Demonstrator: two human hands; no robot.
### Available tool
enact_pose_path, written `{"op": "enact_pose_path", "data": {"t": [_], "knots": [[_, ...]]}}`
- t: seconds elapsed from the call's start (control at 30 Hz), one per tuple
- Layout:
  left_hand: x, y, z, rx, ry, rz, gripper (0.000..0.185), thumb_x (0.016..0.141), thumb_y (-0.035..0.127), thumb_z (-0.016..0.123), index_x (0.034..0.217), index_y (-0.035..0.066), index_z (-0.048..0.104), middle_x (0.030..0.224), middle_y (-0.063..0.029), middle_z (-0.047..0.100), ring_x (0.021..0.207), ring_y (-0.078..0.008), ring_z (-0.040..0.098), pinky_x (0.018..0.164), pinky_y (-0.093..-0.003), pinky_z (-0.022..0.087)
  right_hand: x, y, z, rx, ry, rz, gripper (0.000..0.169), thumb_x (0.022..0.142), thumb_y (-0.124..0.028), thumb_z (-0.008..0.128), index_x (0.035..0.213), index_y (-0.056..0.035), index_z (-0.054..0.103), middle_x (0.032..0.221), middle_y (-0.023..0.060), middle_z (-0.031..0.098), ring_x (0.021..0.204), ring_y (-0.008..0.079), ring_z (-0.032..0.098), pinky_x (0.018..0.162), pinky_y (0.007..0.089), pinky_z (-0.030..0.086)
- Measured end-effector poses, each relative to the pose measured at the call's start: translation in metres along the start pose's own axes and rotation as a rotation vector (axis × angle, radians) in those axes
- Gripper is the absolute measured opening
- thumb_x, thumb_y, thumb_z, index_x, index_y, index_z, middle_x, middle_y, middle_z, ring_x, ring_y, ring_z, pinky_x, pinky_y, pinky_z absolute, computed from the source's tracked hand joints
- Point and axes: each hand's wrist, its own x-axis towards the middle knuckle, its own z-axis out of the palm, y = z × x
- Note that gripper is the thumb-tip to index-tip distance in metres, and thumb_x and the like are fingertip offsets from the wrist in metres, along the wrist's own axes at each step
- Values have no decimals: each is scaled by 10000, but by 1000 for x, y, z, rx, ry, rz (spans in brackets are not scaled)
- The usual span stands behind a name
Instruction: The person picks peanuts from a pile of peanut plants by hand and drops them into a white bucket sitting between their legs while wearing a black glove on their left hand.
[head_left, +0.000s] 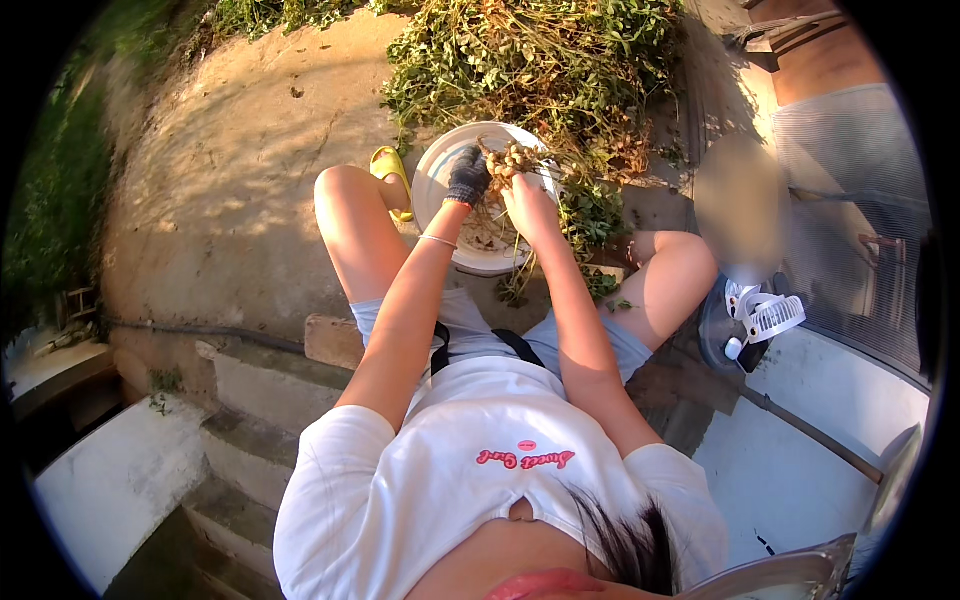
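Note:
A cluster of peanut pods (513, 159) on roots hangs over a white basin (433, 180) between my knees. My left hand (468, 177), in a dark knitted glove, touches the left side of the cluster; I cannot tell how far its fingers close on the pods. Bare, my right hand (534, 208) grips the peanut plant by its roots and stems, just below the pods. The plant's green leaves (592, 214) trail to the right, past the basin's rim. Thin roots and brown soil bits (480, 236) show on the basin floor.
A large heap of peanut plants (532, 60) lies beyond the basin on the concrete ground (225, 187). A yellow slide sandal (390, 180) is on my left foot. Concrete steps (255, 450) descend at lower left. At right are a white strapped item (772, 315) and a mesh screen (847, 217).

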Motion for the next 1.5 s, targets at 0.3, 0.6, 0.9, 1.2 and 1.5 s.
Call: {"op": "enact_pose_path", "data": {"t": [0.3,0.6,0.9,1.2,1.5], "knots": [[35,-82,28,-544,-18,-254,317,832,236,548,1067,37,621,1077,-200,619,1028,-316,577,868,-377,443,4,-15,3,14,7,-44,250,892,-263,511,887,-14,485,737,214,626,720,400,612,632,489,483],[33,-73,32,818,-396,96,320,807,165,582,1121,102,599,1099,-106,629,1005,-272,589,844,-363,467,-2,-2,4,46,-18,31,265,892,-257,514,913,5,490,775,238,620,761,405,605,667,480,479],[44,-9,-16,-844,-202,-717,397,911,252,494,1270,82,475,1166,-134,564,1025,-207,560,738,-343,527,-16,8,-10,310,-20,134,312,859,-285,570,868,15,487,779,238,605,759,410,594,665,478,460],[22,-49,-41,-444,-344,117,395,897,32,482,1290,62,477,1259,-78,515,1117,-169,499,905,-302,462,-8,2,-21,390,-126,127,307,881,-290,556,905,10,497,632,117,569,564,214,575,556,352,449],[8,-5,-61,-238,-680,225,543,828,121,582,1340,38,418,1254,-74,549,1105,-189,523,912,-307,433,-9,7,-24,316,-193,203,314,865,-286,576,869,15,485,758,208,596,716,338,605,639,411,462]]}}
